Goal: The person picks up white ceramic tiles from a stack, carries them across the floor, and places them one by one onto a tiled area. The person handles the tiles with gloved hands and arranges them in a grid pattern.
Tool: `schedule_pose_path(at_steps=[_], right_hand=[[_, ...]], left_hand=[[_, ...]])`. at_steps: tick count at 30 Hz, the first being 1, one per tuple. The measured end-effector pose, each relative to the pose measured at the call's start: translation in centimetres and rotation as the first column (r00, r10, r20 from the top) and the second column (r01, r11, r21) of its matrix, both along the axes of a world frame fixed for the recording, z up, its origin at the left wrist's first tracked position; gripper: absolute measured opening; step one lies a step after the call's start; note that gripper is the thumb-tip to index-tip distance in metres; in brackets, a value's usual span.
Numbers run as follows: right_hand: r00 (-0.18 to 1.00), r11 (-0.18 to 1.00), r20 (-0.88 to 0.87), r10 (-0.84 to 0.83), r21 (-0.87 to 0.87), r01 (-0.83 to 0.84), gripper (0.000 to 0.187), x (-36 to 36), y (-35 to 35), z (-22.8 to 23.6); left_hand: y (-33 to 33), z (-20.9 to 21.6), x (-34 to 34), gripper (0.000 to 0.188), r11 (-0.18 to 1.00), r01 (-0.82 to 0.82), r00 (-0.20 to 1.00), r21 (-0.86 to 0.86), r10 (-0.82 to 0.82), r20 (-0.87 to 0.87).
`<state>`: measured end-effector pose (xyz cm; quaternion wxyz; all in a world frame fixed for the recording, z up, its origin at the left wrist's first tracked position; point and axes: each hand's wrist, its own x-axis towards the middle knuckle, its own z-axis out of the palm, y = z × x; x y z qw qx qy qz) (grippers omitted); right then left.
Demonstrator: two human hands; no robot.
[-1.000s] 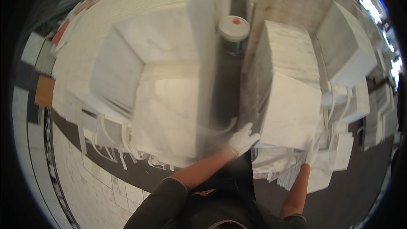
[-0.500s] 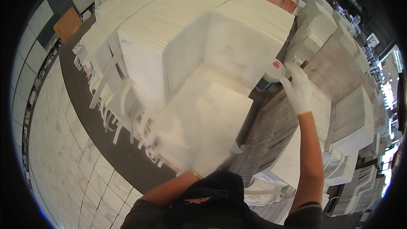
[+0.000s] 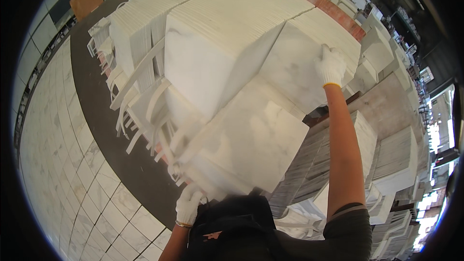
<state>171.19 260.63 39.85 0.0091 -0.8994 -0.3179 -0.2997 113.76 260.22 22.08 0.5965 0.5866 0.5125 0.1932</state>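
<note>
My right hand (image 3: 331, 65), in a white knit glove, is at the upper edge of the standing marble tile (image 3: 292, 60) at the right of the stack. Its fingers are bent over that edge. My left hand (image 3: 188, 204), also gloved, is low near my body, at the near left corner of a flat-lying marble tile (image 3: 249, 135). Its fingers are curled in; what they hold, if anything, cannot be made out. White grey-veined tiles (image 3: 198, 58) stand packed on edge behind the flat one.
Pale straps (image 3: 140, 72) hang loose along the stack's left side. A red board (image 3: 333, 12) runs behind it. More tile stacks (image 3: 391, 159) stand to the right. A dark strip (image 3: 104, 121) borders the tiled floor (image 3: 63, 164) on the left.
My right hand has gone from beside a white-lidded tub to the standing tile's upper edge. My left hand has drawn back left from the flat tile's near edge. The view has shifted.
</note>
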Motion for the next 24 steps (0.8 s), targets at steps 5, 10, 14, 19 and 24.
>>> schedule_pose_path(at_steps=[5, 10, 14, 19, 24], right_hand=[[0.998, 0.998, 0.026, 0.059, 0.010, -0.059, 0.025, 0.1, -0.5, 0.3], [0.951, 0.983, -0.306, -0.043, -0.183, -0.015, 0.054, 0.6, -0.1, 2.1], [0.911, 0.915, -0.406, -0.080, -0.391, -0.094, 0.049, 0.9, 0.1, 3.0], [0.904, 0.972, -0.428, 0.000, -0.211, -0.100, 0.061, 1.2, -0.6, 3.1], [0.897, 0.977, -0.441, -0.006, -0.195, -0.090, 0.056, 1.3, -3.5, 7.8]], left_hand=[[1.1, -1.0, 0.0, 0.036, 0.999, 0.031, 0.999, 0.008, -0.031, -0.036], [2.3, -0.7, 0.4, 0.036, 0.995, 0.076, 0.997, 0.066, -0.077, 0.009], [2.6, -1.0, -1.0, 0.044, 0.993, 0.118, 0.992, -0.002, -0.118, -0.051], [1.2, -2.8, -3.9, 0.047, 0.999, 0.022, 0.992, 0.029, -0.018, -0.127], [1.2, -4.0, -5.7, 0.048, 0.986, -0.119, 0.992, -0.113, 0.114, -0.051]])
